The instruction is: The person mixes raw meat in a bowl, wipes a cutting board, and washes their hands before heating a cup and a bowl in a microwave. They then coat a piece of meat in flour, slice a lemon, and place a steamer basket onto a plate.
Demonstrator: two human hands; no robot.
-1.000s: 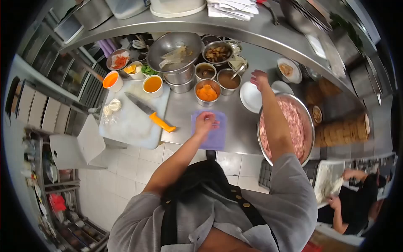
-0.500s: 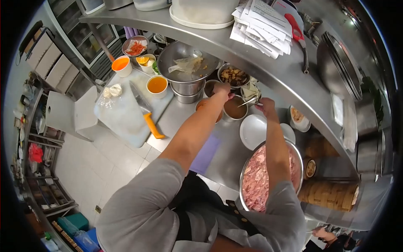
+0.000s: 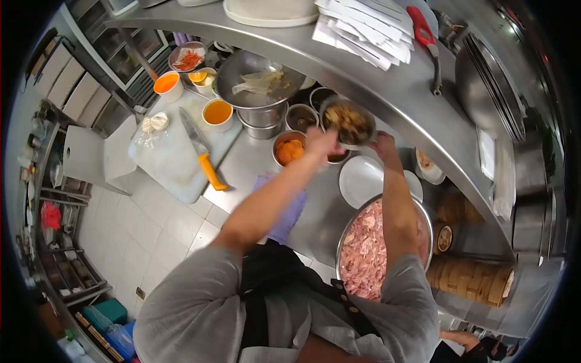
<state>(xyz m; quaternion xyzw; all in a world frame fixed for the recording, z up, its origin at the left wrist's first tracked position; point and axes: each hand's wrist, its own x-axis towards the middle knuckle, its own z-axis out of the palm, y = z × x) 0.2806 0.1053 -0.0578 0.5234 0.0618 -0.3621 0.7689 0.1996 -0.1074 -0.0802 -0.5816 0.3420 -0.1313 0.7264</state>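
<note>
A metal bowl of brown mushroom-like pieces [image 3: 351, 118] hangs tilted toward me above the other containers. At its right rim, my right hand [image 3: 382, 145] is closed on the edge. My left hand [image 3: 322, 145], smeared by motion, is at the bowl's lower left; whether its fingers grip the rim I cannot tell. Just left of that hand stands a bowl of orange pieces [image 3: 290, 149]. Behind it is a bowl with dark contents [image 3: 301, 118]. Part of a brown-filled bowl [image 3: 339, 157] shows beneath the tilted one.
White plates [image 3: 361, 181] lie in front, beside a large bowl of raw meat [image 3: 363, 254]. An orange-handled knife [image 3: 203, 151] rests on the cutting board [image 3: 175, 178] at left, near cups of orange liquid [image 3: 218, 112]. A steel shelf [image 3: 266, 36] overhangs the back.
The bowl of brown pieces has come up from the back row, toward me, and tilted. My right hand has moved from a spoon to its rim. The bowl of orange pieces is now uncovered.
</note>
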